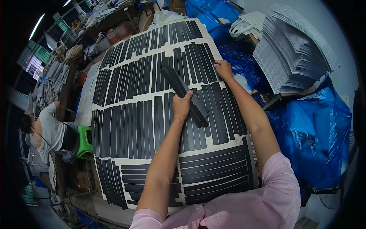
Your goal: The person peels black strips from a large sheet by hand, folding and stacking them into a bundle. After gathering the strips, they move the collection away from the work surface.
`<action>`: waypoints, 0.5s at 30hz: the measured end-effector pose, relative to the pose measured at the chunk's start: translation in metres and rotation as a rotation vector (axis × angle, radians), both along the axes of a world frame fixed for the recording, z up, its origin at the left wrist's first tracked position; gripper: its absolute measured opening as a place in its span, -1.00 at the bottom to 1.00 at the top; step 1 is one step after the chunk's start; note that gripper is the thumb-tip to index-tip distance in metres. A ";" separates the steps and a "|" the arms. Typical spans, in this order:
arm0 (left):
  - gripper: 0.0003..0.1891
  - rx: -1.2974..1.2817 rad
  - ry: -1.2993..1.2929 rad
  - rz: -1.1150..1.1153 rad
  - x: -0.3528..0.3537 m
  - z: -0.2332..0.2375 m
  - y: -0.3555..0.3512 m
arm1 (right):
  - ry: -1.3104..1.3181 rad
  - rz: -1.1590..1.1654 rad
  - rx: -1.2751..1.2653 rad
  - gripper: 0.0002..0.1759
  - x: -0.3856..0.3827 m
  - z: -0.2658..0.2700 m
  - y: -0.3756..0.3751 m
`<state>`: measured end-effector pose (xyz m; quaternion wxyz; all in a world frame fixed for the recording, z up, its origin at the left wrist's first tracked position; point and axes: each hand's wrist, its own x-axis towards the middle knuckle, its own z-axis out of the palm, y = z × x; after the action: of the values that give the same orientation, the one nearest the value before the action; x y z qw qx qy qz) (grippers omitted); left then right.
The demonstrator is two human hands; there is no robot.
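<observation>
My left hand (183, 106) is closed around a bundle of long black strips (176, 82), held slantwise above the middle of the board. One strip in the bundle shows a greyer face. At the board's upper right edge, my right hand (223, 69) has its fingers curled together beside the end of a row of flat black strips (202, 63). Whatever is between those fingertips is too small to make out. Several rows of similar black strips (131, 129) lie side by side on the pale board (152, 98), with narrow gaps between them.
Blue plastic-wrapped bundles (310, 133) stand close on the right, below a tall stack of grey sheets (289, 53). A white bag (248, 26) lies at the upper right. On the left, a person in a white top (53, 129) is near a green stool (84, 142).
</observation>
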<state>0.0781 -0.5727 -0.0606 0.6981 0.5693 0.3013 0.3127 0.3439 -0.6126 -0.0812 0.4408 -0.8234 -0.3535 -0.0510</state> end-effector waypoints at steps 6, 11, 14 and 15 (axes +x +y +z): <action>-0.82 0.067 0.027 0.031 0.001 -0.009 0.004 | -0.108 0.062 -0.044 -0.75 0.000 0.000 0.001; -0.82 0.053 0.034 0.021 0.000 -0.004 0.003 | -0.166 0.074 -0.130 -0.78 0.010 -0.004 0.008; -0.81 0.032 0.019 0.010 0.001 -0.005 0.004 | -0.178 0.025 -0.470 -0.75 -0.006 0.023 0.004; -0.81 0.037 0.019 0.009 0.000 -0.004 0.004 | -0.174 0.025 -0.473 -0.75 -0.006 0.024 0.003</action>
<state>0.0785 -0.5688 -0.0650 0.6834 0.5835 0.3045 0.3159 0.3379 -0.6100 -0.0576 0.2044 -0.8918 -0.4024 -0.0321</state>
